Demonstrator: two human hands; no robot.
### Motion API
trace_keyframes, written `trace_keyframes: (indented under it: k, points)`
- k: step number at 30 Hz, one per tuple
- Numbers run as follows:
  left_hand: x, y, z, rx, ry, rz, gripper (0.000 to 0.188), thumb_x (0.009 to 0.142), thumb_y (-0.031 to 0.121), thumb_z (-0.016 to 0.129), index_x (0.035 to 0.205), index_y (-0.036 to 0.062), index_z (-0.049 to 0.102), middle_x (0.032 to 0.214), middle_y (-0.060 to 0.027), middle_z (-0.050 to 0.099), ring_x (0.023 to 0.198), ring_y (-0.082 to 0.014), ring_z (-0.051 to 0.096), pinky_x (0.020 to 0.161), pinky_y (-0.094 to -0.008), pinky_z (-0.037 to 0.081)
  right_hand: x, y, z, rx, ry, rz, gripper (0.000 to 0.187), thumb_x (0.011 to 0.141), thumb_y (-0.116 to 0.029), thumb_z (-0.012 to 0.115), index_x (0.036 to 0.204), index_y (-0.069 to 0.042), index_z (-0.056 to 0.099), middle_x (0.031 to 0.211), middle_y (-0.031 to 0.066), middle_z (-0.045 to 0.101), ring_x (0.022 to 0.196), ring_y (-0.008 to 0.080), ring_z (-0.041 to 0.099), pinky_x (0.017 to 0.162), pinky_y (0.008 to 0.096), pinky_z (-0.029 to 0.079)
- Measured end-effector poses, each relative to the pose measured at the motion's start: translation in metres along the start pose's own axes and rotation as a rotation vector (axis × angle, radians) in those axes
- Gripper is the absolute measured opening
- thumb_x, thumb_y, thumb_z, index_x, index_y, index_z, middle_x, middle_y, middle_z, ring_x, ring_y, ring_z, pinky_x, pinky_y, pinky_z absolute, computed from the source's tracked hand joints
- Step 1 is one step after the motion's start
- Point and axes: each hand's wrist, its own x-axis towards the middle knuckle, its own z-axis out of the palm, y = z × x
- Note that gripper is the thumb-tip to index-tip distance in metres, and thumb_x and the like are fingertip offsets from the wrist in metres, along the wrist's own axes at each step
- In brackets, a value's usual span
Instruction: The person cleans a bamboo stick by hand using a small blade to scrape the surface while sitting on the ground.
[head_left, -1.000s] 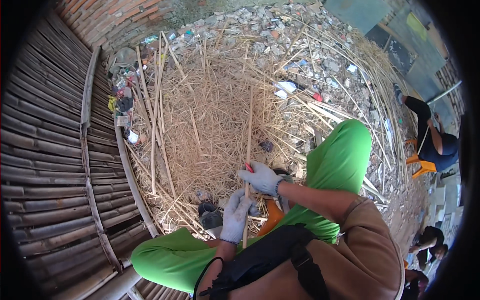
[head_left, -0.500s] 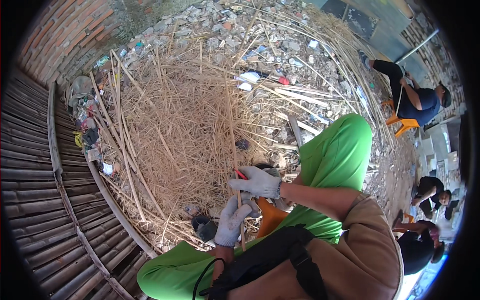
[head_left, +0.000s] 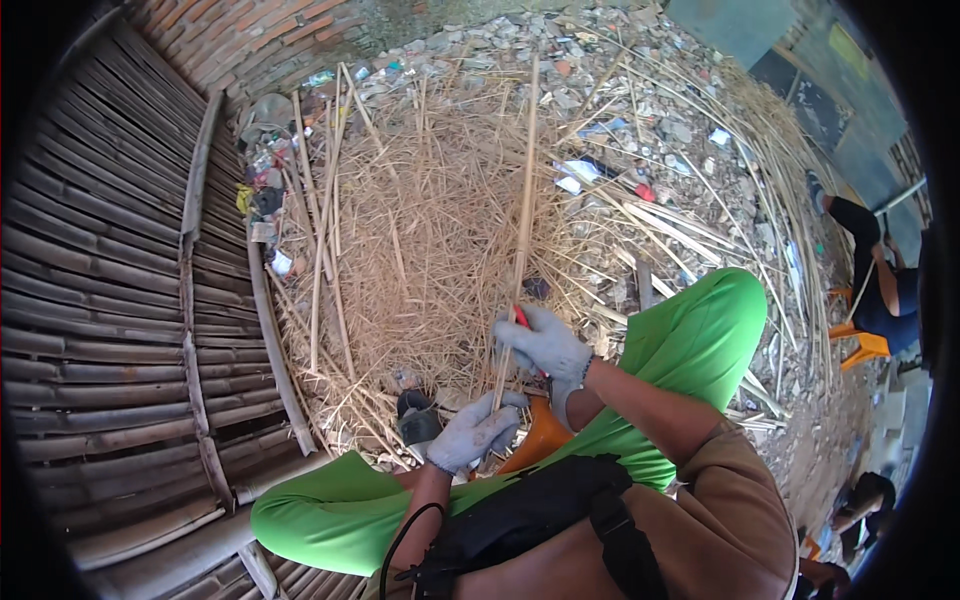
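A long pale bamboo strip [head_left: 527, 180] stretches away from my lap over the heap of shavings. Its near end lies in my gloved left hand [head_left: 472, 435], whose fingers are closed around it. Farther up the strip, my gloved right hand [head_left: 545, 342] is closed on a slim red-handled tool [head_left: 520, 316] and rests against the strip. Only bits of red show between the fingers; the working end is hidden, so its exact kind is unclear. Both gloves are pale grey. The strip passes between my knees, covered by green trousers [head_left: 690, 345].
Curled bamboo shavings [head_left: 420, 240] blanket the ground ahead, with loose strips [head_left: 325, 220] at their left. A bamboo slat wall [head_left: 110, 330] stands at left, a brick wall [head_left: 240, 40] behind. Rubble and litter spread to the right, where a person [head_left: 890, 290] sits on an orange stool [head_left: 860, 345].
The view has turned, shifting the surroundings rightward. My right hand stays at the strip with the red-handled tool, and the strip now tilts more to the right at its far end.
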Motion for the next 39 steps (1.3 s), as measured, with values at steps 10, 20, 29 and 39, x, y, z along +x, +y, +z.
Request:
trace_keyframes:
  k: [10,20,29,39]
  points:
    - [-0.086,0.044,-0.038,0.396,0.112,-0.144,0.044,0.113,0.023,0.067,0.148,-0.0021,0.061,0.087,0.0037,0.058,0.072,-0.0065,0.053,0.062,-0.0247,0.043,0.032,-0.088,-0.136,0.423,0.694,-0.266,0.034,0.107,-0.037,0.068,0.107,-0.003,0.068,0.081,0.0054,0.072,0.054,0.0111,0.058,0.046,0.0302,0.045]
    - [-0.064,0.063,-0.025,0.671,0.395,0.056,0.037,0.111,0.03,0.07,0.134,0.0019,0.074,0.086,0.0015,0.064,0.077,-0.0086,0.06,0.07,-0.0266,0.051,0.061,-0.098,-0.164,0.441,0.577,-0.395,0.033,0.11,-0.037,0.065,0.104,-0.005,0.067,0.08,0.0051,0.07,0.052,0.0111,0.058,0.047,0.0302,0.048]
    - [0.023,-0.007,-0.056,0.805,0.531,0.254,0.047,0.111,0.04,0.068,0.137,0.0009,0.071,0.114,-0.0172,0.076,0.102,-0.0241,0.073,0.093,-0.0385,0.059,0.108,-0.043,-0.085,-0.026,0.29,-0.265,0.045,0.107,-0.05,0.069,0.106,-0.005,0.069,0.071,0.0007,0.062,0.056,0.0115,0.059,0.051,0.0318,0.047]
    - [-0.005,0.106,0.013,0.273,0.253,0.49,0.054,0.107,0.028,0.075,0.151,0.0018,0.06,0.142,-0.0144,0.068,0.133,-0.0283,0.066,0.116,-0.0419,0.052,0.1,-0.035,-0.068,-0.213,0.038,-0.173,0.042,0.109,-0.047,0.069,0.095,-0.008,0.071,0.064,-0.0019,0.06,0.049,0.0088,0.055,0.047,0.0278,0.043]
